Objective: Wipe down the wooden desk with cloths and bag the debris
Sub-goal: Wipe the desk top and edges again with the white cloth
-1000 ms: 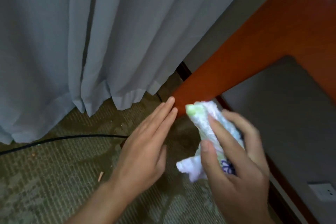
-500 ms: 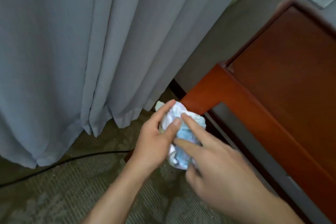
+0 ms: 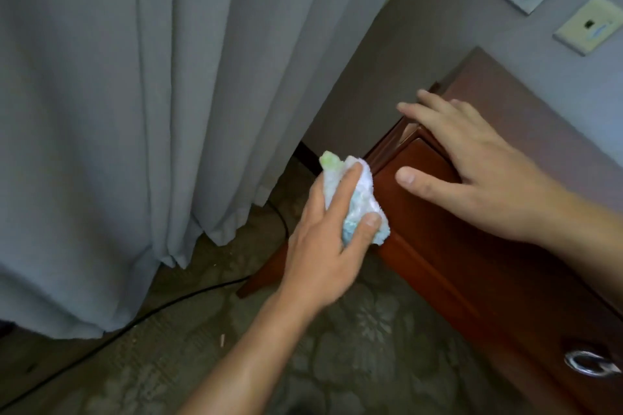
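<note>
1 cloth (image 3: 357, 199), bunched, gripped in left hand (image 3: 323, 246), centre frame; right hand (image 3: 482, 175), fingers splayed, on desk (image 3: 472, 263) corner.

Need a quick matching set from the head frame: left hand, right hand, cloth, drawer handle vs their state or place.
Things:
1. left hand
2. right hand
3. cloth
4. drawer handle

States or places:
A. metal, at the lower right on the desk front
B. fingers spread, resting on the desk corner
C. bunched, pressed against the desk's end
D. grips the cloth

Pairs: 1-D, 2-B, 3-C, 4-A
</note>
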